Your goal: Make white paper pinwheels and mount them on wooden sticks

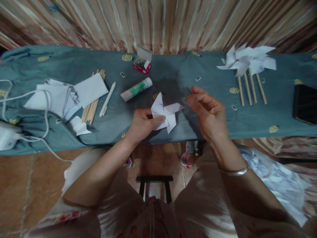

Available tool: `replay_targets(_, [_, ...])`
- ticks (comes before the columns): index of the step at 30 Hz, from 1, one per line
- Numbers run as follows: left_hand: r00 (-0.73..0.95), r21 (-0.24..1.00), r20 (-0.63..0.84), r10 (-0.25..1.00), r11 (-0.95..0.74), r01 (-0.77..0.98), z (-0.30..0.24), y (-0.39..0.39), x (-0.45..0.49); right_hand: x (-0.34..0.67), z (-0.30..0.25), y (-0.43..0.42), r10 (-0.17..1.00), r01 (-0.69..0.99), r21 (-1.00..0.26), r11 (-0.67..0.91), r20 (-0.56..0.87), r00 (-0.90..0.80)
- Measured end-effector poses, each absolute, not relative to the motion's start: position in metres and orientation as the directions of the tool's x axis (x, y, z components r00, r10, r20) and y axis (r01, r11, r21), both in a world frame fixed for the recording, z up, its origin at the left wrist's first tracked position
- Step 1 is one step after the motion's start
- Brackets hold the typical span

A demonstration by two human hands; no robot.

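A folded white paper pinwheel is pinched in my left hand, with the thumb pressed near its centre. Its blades point outward over the front part of the table. To the right, my right hand is raised apart from the pinwheel, thumb and fingertips together on a small, thin, dark pin. The pin is too small to see in detail. Behind the pinwheel lies a glue stick with a green label. Farther back stands a small open red box holding metal tacks.
At left are folded white papers, wooden sticks, a white pen and a power strip with cables. Finished pinwheels on sticks lie at right, near a black phone. Patterned green cloth covers the table.
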State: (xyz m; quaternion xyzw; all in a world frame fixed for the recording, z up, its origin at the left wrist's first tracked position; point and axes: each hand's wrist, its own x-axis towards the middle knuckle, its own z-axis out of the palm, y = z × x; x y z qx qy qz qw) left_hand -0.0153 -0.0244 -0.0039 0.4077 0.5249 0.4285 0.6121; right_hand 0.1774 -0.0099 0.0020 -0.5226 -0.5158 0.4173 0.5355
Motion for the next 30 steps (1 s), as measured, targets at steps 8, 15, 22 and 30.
replay_targets(8, [0.03, 0.98, -0.197, 0.98, 0.197, -0.011, -0.006, -0.024, -0.014, 0.159, 0.007, -0.019, 0.999, 0.086, -0.996, 0.036, 0.039, 0.033])
replay_targets(15, [0.034, 0.958, -0.275, 0.961, 0.277, -0.069, -0.004, -0.026, -0.015, 0.154, 0.001, -0.018, 1.0, 0.02, -1.0, 0.001, 0.001, 0.003])
replay_targets(22, [0.05, 0.924, -0.351, 0.935, 0.354, -0.141, 0.0, -0.029, -0.014, 0.15, 0.0, -0.017, 0.999, -0.064, -0.997, -0.034, -0.034, 0.005])
replay_targets(30, [0.084, 0.913, -0.366, 0.927, 0.375, -0.161, -0.001, -0.029, -0.012, 0.149, -0.002, -0.018, 1.0, -0.007, -1.0, -0.007, -0.007, -0.003])
